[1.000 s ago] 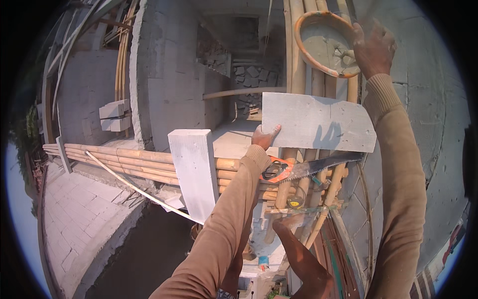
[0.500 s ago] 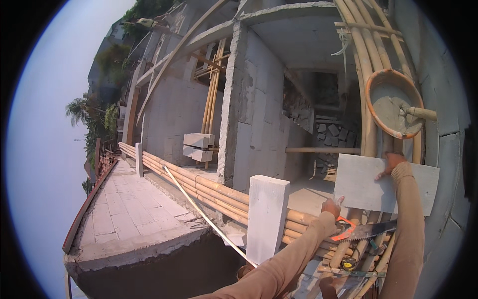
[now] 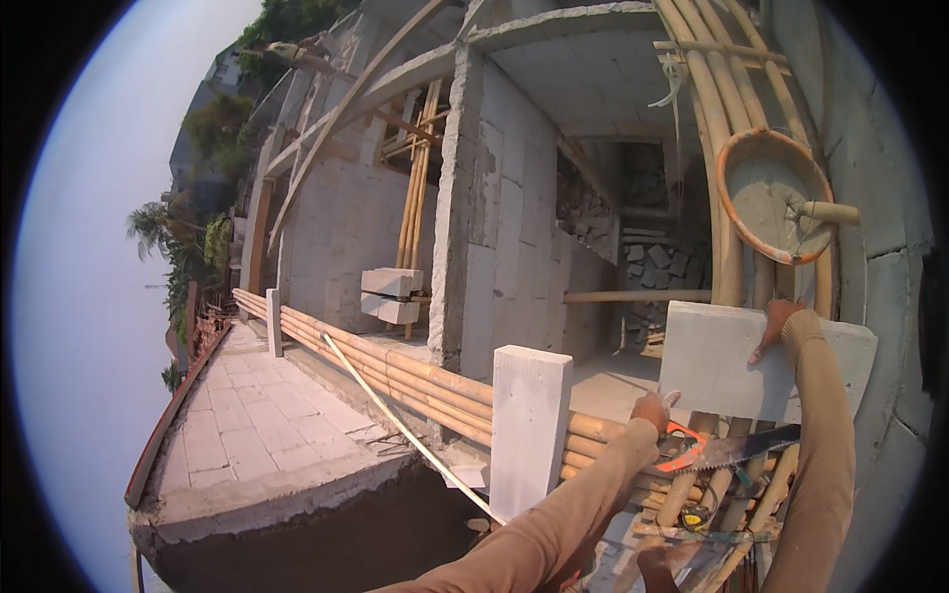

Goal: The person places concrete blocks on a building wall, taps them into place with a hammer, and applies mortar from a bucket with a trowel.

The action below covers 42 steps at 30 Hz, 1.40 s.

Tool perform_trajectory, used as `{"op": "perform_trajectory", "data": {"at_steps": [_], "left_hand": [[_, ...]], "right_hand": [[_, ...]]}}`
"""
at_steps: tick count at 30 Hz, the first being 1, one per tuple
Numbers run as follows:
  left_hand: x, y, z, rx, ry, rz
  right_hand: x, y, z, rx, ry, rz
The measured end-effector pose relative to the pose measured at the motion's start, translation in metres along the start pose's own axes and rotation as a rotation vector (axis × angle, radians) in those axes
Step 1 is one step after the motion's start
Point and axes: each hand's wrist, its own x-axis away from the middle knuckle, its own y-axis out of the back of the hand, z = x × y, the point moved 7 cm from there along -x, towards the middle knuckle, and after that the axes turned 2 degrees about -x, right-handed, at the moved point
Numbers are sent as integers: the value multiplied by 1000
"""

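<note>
A pale lightweight concrete block (image 3: 717,351) lies tilted on the bamboo poles at the right. My right hand (image 3: 781,324) grips its far edge, thumb on the broad face. At its near left corner, my left hand (image 3: 652,407) is closed with the thumb against the lower edge; its fingers are partly hidden. Just below that hand lies a hand saw (image 3: 732,452) with an orange handle, partly behind my left forearm. A yellow-and-black tape measure (image 3: 697,516) rests on the poles nearer me.
An orange-rimmed bucket (image 3: 727,188) of grey mortar, with a wooden-handled tool in it, sits beyond the block. Another block (image 3: 531,425) stands upright left of my arm, by bundled bamboo poles (image 3: 395,371). An unfinished room (image 3: 524,227) drops away below; a grey wall (image 3: 890,287) bounds the right.
The block has tilted, so its far edge now shows its thickness. Both hands stay at it, and the whole view has shifted slightly.
</note>
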Motion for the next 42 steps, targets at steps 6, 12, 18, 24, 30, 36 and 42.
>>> {"op": "perform_trajectory", "data": {"at_steps": [6,12,18,24,30,36,42], "left_hand": [[47,40,28,-78,67,0],[159,112,162,24,-89,-118],[364,197,347,-114,256,-161],[415,200,339,-33,228,-65],[419,192,86,845,-250,238],[535,234,-133,1394,-657,826],[525,278,-187,1540,-784,910]], "right_hand": [[25,-29,-7,209,271,-138],[128,-53,3,315,307,-336],[256,-30,38,195,266,-506],[443,27,50,42,277,-593],[647,83,64,-268,307,-841],[809,119,58,-644,262,-1095],[879,182,70,-748,79,-1061]]}}
